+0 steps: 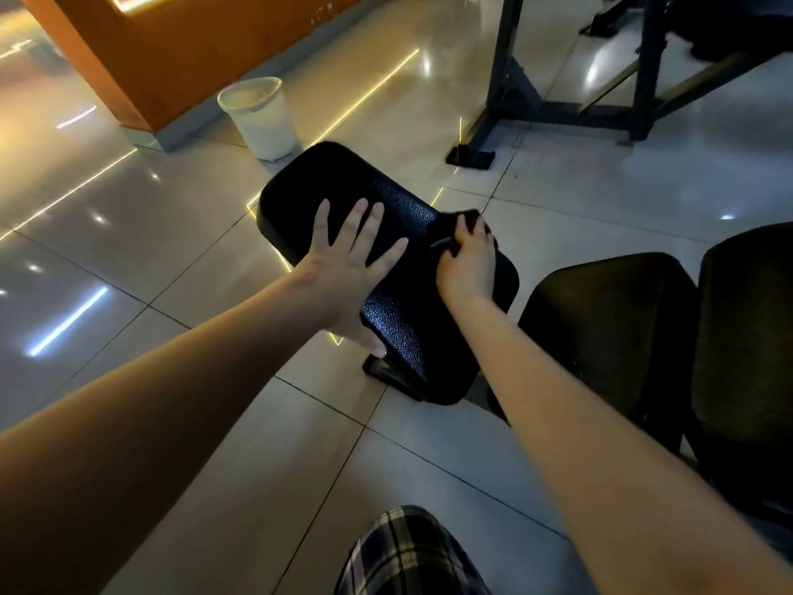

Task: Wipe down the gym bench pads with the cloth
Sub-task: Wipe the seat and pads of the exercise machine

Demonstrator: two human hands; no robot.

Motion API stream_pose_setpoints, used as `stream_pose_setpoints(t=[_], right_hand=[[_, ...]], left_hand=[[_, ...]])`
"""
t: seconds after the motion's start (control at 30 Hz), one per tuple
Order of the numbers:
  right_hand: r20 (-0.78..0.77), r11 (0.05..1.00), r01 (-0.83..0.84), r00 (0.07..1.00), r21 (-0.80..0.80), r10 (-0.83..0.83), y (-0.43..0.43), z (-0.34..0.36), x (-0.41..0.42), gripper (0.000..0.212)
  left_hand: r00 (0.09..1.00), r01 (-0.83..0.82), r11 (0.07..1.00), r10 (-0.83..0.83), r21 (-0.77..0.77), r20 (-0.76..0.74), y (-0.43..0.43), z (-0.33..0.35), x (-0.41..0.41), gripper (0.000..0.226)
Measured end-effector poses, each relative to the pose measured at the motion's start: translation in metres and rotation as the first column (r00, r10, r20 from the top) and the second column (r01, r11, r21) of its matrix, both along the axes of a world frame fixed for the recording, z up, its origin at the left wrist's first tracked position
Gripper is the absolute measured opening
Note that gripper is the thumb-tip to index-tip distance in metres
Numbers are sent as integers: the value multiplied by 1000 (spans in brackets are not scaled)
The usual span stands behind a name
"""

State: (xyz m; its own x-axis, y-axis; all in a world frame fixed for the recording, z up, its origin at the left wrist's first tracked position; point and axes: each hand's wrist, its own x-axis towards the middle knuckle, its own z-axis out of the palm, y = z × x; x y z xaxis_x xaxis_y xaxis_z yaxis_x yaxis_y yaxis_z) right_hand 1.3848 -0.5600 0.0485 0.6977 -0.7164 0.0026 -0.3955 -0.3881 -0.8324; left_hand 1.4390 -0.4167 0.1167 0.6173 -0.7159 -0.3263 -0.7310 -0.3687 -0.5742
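Observation:
A black textured bench pad (403,337) runs diagonally across the middle of the view, above the tiled floor. My left hand (347,268) lies flat on the pad's left side, fingers spread and straight, thumb down over the near edge. My right hand (467,261) grips a dark cloth (465,221) bunched under its fingers on the pad's right edge. Only a small part of the cloth shows past the fingers.
A white bucket (261,118) stands on the floor beyond the pad. Two more dark pads (609,328) sit at the right. A dark metal machine frame (506,79) stands at the back, and an orange structure (171,58) at the back left. My plaid-clad leg (407,556) is below.

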Motion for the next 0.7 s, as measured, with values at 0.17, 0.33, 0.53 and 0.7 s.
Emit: stream_pose_setpoints(t=[0.17, 0.33, 0.53, 0.7], right_hand=[[88, 1000, -2, 996, -20, 4, 24, -8, -32, 60], [160, 997, -76, 984, -27, 80, 92, -34, -106, 64], [55, 997, 71, 996, 9, -72, 45, -25, -57, 63], [-122, 965, 229, 969, 130, -213, -13, -3, -9, 55]], left_hand=[[999, -11, 1000, 11, 6, 31, -2, -2, -1, 141], [1000, -4, 1000, 4, -12, 14, 0, -3, 0, 141], [1000, -26, 1000, 26, -8, 13, -1, -3, 0, 142], [1000, -26, 1000, 26, 8, 2, 0, 0, -3, 138]])
